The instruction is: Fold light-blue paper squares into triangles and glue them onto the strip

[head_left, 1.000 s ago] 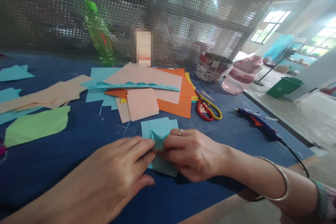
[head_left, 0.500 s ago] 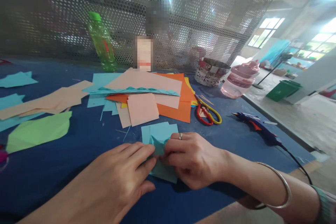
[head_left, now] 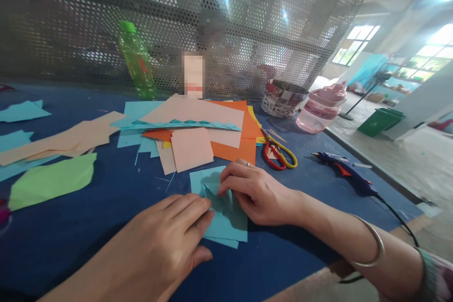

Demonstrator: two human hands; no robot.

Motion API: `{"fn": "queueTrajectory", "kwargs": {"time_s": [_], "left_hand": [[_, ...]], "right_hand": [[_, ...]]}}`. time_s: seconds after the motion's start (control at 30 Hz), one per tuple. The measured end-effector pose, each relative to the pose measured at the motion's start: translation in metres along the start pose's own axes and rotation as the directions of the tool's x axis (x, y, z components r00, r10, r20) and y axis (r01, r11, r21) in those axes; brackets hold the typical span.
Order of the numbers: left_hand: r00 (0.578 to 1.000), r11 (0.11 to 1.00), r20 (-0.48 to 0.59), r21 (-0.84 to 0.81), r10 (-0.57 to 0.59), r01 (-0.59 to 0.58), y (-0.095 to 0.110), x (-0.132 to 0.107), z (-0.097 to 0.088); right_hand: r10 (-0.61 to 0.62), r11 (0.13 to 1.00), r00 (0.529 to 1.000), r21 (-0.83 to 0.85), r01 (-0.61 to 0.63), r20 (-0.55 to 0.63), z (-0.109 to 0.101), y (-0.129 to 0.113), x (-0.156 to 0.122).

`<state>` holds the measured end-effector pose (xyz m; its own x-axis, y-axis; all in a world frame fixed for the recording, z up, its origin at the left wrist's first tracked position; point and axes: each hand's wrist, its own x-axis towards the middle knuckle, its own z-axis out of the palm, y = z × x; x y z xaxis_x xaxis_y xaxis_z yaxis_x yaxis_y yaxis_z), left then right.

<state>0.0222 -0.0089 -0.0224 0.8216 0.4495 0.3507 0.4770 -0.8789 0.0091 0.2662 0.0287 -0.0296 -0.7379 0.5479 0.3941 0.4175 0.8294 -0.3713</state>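
Pale blue paper (head_left: pixel 228 226), creased into a pointed flap, lies on a blue-covered bench (head_left: pixel 300 179) between a person's two bare hands. The folded sheet sits close in front of the person, its long axis running from the far left toward the near right, and the right hand is the closer of the two to the raised flap. The left hand (head_left: pixel 166 231) lies open and flat, fingers together, its fingertips (head_left: pixel 207 205) against the sheet's left side. The right hand (head_left: pixel 258 193), wearing a ring (head_left: pixel 247 163) and, farther up the arm, a silver bangle (head_left: pixel 379 245), curls narrowly over the flap; whether it pinches the paper cannot be told from this view. Just beyond lie a salmon-pink paper square (head_left: pixel 189 149), an orange sheet (head_left: pixel 230 151) and a teal pleated strip (head_left: pixel 180 124) with a zigzag edge. To the right rest red-and-yellow scissors (head_left: pixel 278 155) and a blue hot glue gun (head_left: pixel 345 172) with a black cord (head_left: pixel 396 219). At left, a pale green paper cutout (head_left: pixel 49 181) and peach strips (head_left: pixel 71 139) lie among teal offcuts (head_left: pixel 21 111). Along the far edge stand a green plastic bottle (head_left: pixel 136 61), a woven paper-strip container (head_left: pixel 283 99) and a pink plastic container (head_left: pixel 320 111), before a perforated metal screen (head_left: pixel 71 23); a green bin (head_left: pixel 380 121) stands on the floor (head_left: pixel 406 165) beyond.
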Motion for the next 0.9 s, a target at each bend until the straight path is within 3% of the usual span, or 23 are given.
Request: {"fn": "queueTrajectory", "kwargs": {"time_s": [0.17,0.37,0.53,0.73,0.9], "left_hand": [[0.999,0.999,-0.004,0.026,0.047,-0.047,-0.004,0.001,0.000],[0.997,0.996,0.006,0.032,0.083,-0.083,-0.008,0.001,0.000],[0.999,0.999,0.001,-0.003,0.054,-0.054,-0.008,0.000,0.001],[0.997,0.995,-0.056,-0.083,0.044,-0.048,-0.004,-0.002,-0.001],[0.999,0.990,-0.040,-0.140,0.008,-0.014,-0.003,-0.002,-0.001]], "right_hand": [[0.011,0.999,0.997,0.040,-0.014,0.077,-0.006,0.000,0.002],[0.027,0.994,0.997,0.108,-0.034,0.069,-0.002,-0.006,0.002],[0.063,0.987,0.995,0.142,-0.072,0.072,0.001,-0.012,0.001],[0.039,0.976,0.994,0.211,-0.060,0.104,-0.004,-0.008,0.000],[0.017,0.973,0.991,0.224,-0.046,0.130,-0.006,-0.004,0.000]]}}
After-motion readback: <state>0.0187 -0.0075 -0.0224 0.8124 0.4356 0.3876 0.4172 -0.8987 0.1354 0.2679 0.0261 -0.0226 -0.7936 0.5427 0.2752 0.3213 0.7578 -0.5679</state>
